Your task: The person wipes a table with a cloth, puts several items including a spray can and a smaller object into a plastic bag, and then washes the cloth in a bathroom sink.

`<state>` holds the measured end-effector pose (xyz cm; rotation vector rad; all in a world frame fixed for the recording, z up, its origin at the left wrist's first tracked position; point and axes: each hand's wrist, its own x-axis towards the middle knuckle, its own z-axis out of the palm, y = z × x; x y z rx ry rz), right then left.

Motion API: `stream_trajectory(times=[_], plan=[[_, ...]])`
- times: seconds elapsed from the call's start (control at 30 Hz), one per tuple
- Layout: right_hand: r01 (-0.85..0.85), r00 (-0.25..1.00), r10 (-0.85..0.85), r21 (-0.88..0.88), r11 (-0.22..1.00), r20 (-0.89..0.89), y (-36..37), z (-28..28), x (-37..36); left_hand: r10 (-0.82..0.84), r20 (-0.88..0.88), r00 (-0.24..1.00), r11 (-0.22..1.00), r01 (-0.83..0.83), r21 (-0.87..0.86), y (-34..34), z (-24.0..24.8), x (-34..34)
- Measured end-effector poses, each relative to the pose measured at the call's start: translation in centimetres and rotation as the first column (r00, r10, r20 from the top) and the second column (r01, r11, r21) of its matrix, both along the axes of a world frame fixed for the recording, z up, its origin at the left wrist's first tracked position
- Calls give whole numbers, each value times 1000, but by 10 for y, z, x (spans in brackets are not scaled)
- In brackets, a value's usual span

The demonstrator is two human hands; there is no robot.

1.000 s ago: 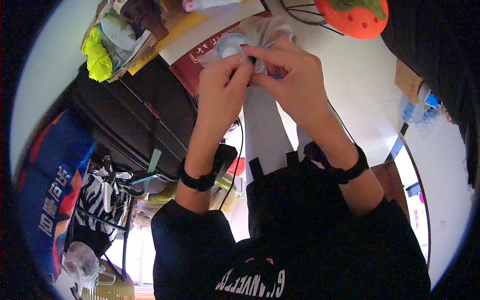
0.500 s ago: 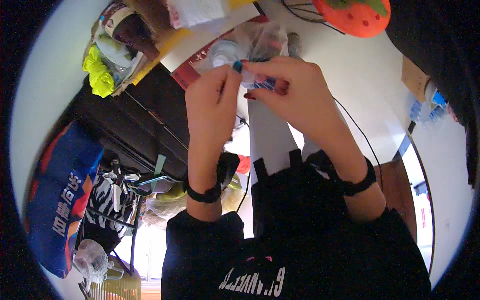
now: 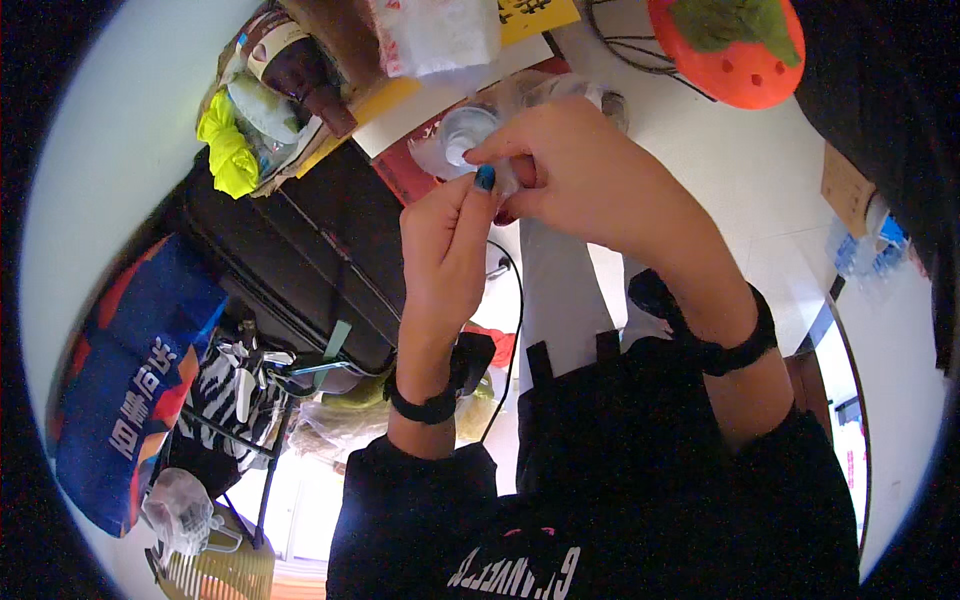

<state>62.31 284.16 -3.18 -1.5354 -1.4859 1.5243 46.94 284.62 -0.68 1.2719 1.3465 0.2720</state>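
Note:
My left hand is closed, its thumb with a teal nail pointing up and pressed beside the fingers of my right hand. My right hand reaches in from the right, closed, fingers bent in a pinch. A piece of clear plastic shows between the two hands; most of it is covered by fingers. Just beyond the fingertips is a round, see-through plastic container, with a whitish middle. A crinkled clear plastic bag lies behind my right hand.
At the far left, a cardboard box holds a dark bottle and a neon-yellow bundle. A white packet lies at the back. A black suitcase stands left, an orange strawberry-shaped item far right, and a black cable hangs nearby.
My right hand has moved left and turned over the plastic, hiding the dark-blue patterned part seen before. My left thumb now points upward. The whole view has shifted slightly.

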Motion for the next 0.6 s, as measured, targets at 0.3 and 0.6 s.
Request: stream_trajectory(times=[0.3,0.6], plan=[[-20,968,3,64,998,252,-6,-4,-24,132,92,987,988,-139,74,-8,5,4],[131,954,-186,235,963,234,-22,-3,-27,209,25,978,975,-210,72,-16,0,-11]])
